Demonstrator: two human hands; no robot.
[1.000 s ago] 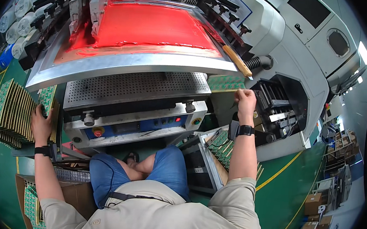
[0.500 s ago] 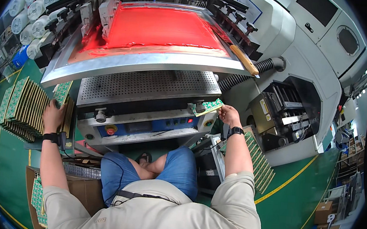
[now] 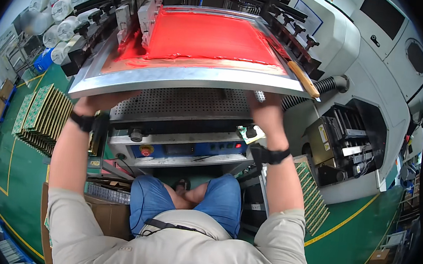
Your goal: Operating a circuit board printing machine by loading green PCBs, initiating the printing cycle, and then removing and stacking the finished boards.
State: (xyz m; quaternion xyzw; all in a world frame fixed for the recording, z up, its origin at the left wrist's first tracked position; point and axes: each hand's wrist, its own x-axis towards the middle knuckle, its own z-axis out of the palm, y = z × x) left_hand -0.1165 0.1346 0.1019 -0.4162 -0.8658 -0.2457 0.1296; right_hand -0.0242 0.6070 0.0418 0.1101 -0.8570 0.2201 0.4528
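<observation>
Presently at the frame: the person reaches with 2 bare hands under the front edge of a metal frame (image 3: 191, 79); the step in hand looks like work at the perforated table (image 3: 183, 107) below it.
Left hand: the left hand (image 3: 102, 102) stretches inward at the frame's left end, fingers mostly hidden; whether they are spread, pressed together or pinching something cannot be told.
Right hand: the right hand (image 3: 268, 109) is blurred and partly hidden at the table's right side; its finger state and any hold cannot be told.
Table: between the 2 sets of fingers, its holed top showing.
Red paste: above and beyond the fingers, the red paste (image 3: 215, 37) covers much of the screen inside the frame.
Wooden handle: up and right of the right fingers, the wooden handle (image 3: 304, 81) lies across the frame's right edge.
Loose piece: nearer the body than the right fingers, a green-and-white piece (image 3: 259, 137) shows around a knob, just beside the forearm.
Boards: 1 stack of green boards (image 3: 42, 109) stands left of the left fingers.
Next move: it probably calls for level, matched hands and fingertips clear of the paste.
</observation>
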